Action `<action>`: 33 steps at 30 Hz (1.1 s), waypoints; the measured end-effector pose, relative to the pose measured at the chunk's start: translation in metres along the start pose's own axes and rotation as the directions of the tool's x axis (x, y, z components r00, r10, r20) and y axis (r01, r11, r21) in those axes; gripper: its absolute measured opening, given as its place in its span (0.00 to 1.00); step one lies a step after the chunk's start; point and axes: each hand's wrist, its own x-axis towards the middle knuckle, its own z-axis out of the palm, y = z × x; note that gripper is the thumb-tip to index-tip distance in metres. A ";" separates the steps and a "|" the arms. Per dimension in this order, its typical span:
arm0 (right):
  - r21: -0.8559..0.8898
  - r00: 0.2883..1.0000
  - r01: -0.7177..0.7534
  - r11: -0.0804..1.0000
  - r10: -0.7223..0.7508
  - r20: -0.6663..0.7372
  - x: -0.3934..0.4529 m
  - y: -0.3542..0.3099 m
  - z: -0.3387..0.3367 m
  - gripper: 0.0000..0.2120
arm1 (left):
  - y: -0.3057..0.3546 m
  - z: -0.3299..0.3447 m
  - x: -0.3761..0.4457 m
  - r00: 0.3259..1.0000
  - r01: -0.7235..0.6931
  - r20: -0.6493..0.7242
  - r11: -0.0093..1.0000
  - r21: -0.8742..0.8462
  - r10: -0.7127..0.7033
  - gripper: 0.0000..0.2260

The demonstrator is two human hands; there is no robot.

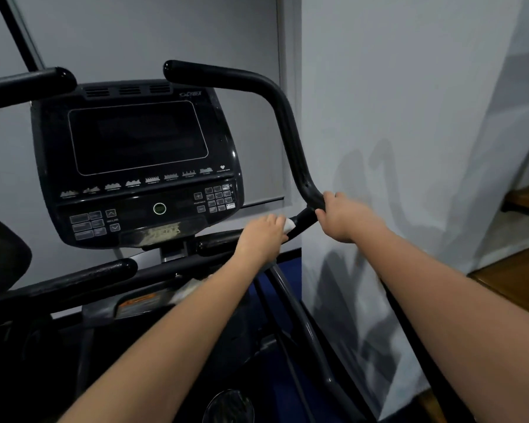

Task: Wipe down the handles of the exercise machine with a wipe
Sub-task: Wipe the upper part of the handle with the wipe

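Left hand (261, 236) clenched round the white wipe (289, 225), pressing it onto the lower stretch of the right handle (287, 129), probably to rub that bar clean. Right hand (344, 219) grasping the same handle at its bend, just beside the wipe, likely to steady it. Console (138, 166) untouched between the handles.

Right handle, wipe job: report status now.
Left hand grips white wipe around right handle, low on the bar. Right hand holds the bend just above. Upper handle not yet covered. Nothing blocking.
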 end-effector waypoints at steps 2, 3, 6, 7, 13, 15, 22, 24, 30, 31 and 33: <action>-0.010 1.000 -0.005 1.000 0.005 0.001 0.000 -0.001 0.000 0.20 | -0.013 -0.004 -0.013 1.000 0.016 -0.006 0.992 -0.126 -0.017 0.23; -0.021 1.000 -0.009 1.000 0.009 -0.001 0.000 -0.001 -0.001 0.20 | -0.023 -0.008 -0.022 0.999 0.030 -0.003 0.982 -0.188 -0.032 0.24; -0.036 1.000 -0.011 0.999 0.011 -0.001 -0.002 -0.003 -0.003 0.20 | -0.060 -0.020 -0.046 0.996 0.070 0.064 0.965 -0.253 -0.055 0.19; -0.037 1.000 -0.010 0.999 0.010 -0.004 -0.002 -0.003 -0.003 0.20 | -0.071 -0.025 -0.052 0.993 0.084 0.104 0.961 -0.264 -0.058 0.18; -0.046 1.000 -0.011 0.999 0.010 -0.022 -0.003 -0.004 -0.003 0.20 | -0.057 -0.019 -0.029 0.990 0.074 0.133 0.981 -0.179 -0.050 0.14; -0.033 1.000 -0.008 0.999 0.007 -0.030 -0.001 -0.003 -0.001 0.20 | -0.034 -0.012 -0.011 0.996 0.042 0.086 0.983 -0.180 -0.027 0.15; -0.013 1.000 -0.006 1.000 0.006 -0.018 0.001 -0.003 -0.002 0.20 | -0.007 -0.006 0.015 1.000 0.000 0.029 0.988 -0.156 0.005 0.14; 0.003 1.000 -0.021 1.000 0.021 -0.005 0.001 -0.003 -0.003 0.20 | -0.023 -0.013 0.004 0.998 0.033 0.067 0.985 -0.167 -0.022 0.15; -0.021 0.999 -0.039 0.999 0.039 -0.003 0.001 -0.003 -0.002 0.21 | -0.095 -0.022 -0.033 0.954 0.138 0.292 0.965 -0.221 -0.070 0.25; -0.030 0.999 -0.042 0.999 0.042 -0.009 0.001 -0.003 0.000 0.20 | -0.097 -0.024 -0.035 0.946 0.146 0.316 0.962 -0.229 -0.069 0.25; -0.056 0.999 -0.042 0.998 0.040 -0.036 0.001 -0.002 0.002 0.20 | -0.084 -0.031 -0.034 0.951 0.132 0.304 0.965 -0.225 -0.059 0.21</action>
